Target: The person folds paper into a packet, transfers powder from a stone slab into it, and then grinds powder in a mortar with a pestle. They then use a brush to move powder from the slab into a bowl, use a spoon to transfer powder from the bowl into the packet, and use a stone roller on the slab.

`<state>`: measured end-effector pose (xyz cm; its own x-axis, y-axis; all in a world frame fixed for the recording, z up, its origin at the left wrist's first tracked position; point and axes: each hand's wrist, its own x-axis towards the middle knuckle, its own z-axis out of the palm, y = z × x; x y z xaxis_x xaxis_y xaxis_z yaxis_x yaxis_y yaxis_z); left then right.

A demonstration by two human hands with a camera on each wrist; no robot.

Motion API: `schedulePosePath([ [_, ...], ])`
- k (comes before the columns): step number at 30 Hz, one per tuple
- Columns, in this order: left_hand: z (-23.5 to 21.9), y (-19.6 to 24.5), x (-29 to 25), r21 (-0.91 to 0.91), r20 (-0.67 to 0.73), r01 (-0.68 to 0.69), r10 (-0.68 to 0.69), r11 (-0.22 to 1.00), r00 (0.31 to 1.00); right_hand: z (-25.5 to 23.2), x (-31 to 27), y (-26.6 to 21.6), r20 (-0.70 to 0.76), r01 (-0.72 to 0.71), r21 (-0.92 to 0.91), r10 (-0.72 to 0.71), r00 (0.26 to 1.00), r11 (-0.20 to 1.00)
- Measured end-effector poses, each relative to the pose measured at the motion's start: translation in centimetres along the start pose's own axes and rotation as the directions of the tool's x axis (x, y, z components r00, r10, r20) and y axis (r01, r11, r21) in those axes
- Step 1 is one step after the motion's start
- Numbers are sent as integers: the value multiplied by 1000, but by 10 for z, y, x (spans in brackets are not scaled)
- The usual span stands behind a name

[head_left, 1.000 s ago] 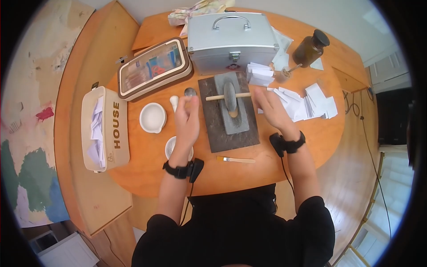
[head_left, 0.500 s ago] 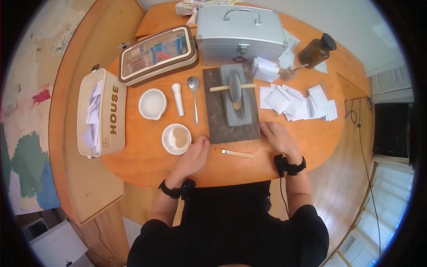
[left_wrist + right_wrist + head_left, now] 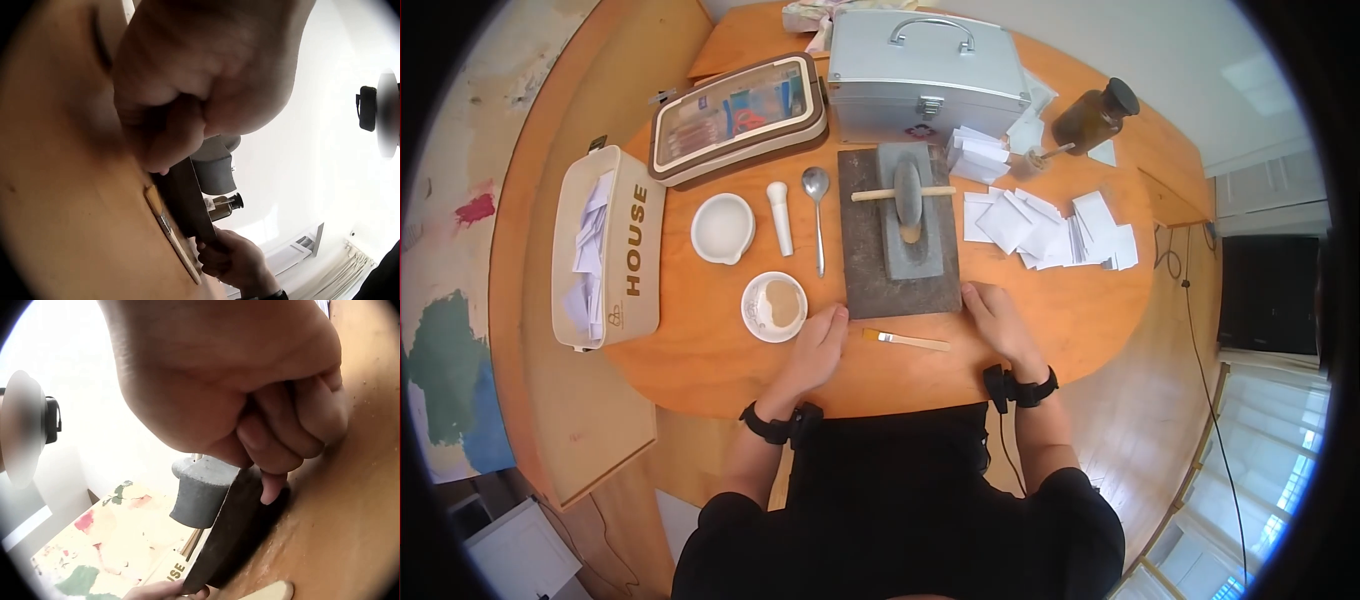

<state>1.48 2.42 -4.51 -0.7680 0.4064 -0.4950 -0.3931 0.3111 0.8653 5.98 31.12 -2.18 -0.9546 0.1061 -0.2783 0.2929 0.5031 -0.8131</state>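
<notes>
A dark flat slab [image 3: 865, 265] lies at the middle of the table, bearing a grey stone grinding trough [image 3: 915, 265]. In the trough stands a stone roller wheel [image 3: 908, 195], with a wooden rod [image 3: 870, 196] through it. At the slab's near left corner my left hand [image 3: 818, 352] grips the edge with curled fingers. My right hand [image 3: 1002, 325] holds the near right corner; in the left wrist view its thumb is on top, fingers curled below. Between the hands, a flat brush [image 3: 915, 342] lies in front of the slab.
Left of the slab are a bowl of powder [image 3: 748, 318], a white mortar [image 3: 722, 230], a pestle [image 3: 780, 220] and a spoon [image 3: 816, 188]. White paper packets [image 3: 1020, 225] lie right. Behind stand a silver case [image 3: 920, 105], a clear-lidded box [image 3: 735, 115] and a brown bottle [image 3: 1090, 120].
Both hands came down from above the table, beside the slab, to its near corners. Over the last half second they stay there while the head view shifts slightly.
</notes>
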Motion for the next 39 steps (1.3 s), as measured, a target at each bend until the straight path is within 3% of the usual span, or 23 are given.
schedulePosePath([
  [3,-2,-9,-3,50,-9,-91,92,995,996,5,-6,0,-2,10,10,-10,1000,1000],
  [6,-7,-7,-11,138,30,-101,97,985,995,5,-12,-1,11,37,27,-37,999,999],
  [9,-14,10,-18,308,38,-282,284,909,958,-9,-15,-4,8,63,-27,-63,998,998],
  [11,-31,27,-22,429,56,-232,230,873,972,-25,-5,-12,-36,70,-83,-73,997,994],
  [12,-38,38,-22,488,63,-207,203,848,977,-29,2,-18,-108,149,-12,-149,983,989],
  [14,-43,67,-10,485,-80,-209,281,849,956,-39,20,-39,-169,189,-78,-199,965,979],
  [16,-36,101,16,366,-190,-237,322,900,927,-38,45,-56,-190,204,-84,-217,958,975],
  [18,-30,99,63,292,-203,-272,338,917,919,-35,72,-67,-163,235,-81,-246,955,969],
  [21,-15,99,100,252,-38,-431,454,866,890,-29,93,-70,-63,309,-91,-315,947,947],
  [23,-10,96,95,257,-15,-447,466,857,885,-26,87,-71,-11,377,-138,-382,924,916],
  [27,3,94,50,226,65,-407,403,885,913,-30,48,-76,105,332,-138,-320,942,933],
  [30,0,101,34,279,97,-384,372,880,923,-33,42,-81,147,414,-180,-392,908,892],
  [34,5,115,60,381,-1,-468,506,797,862,-29,68,-73,86,434,-263,-428,900,861],
  [39,-2,117,108,387,-112,-485,562,784,819,-23,96,-67,-4,425,-323,-451,893,845],
])
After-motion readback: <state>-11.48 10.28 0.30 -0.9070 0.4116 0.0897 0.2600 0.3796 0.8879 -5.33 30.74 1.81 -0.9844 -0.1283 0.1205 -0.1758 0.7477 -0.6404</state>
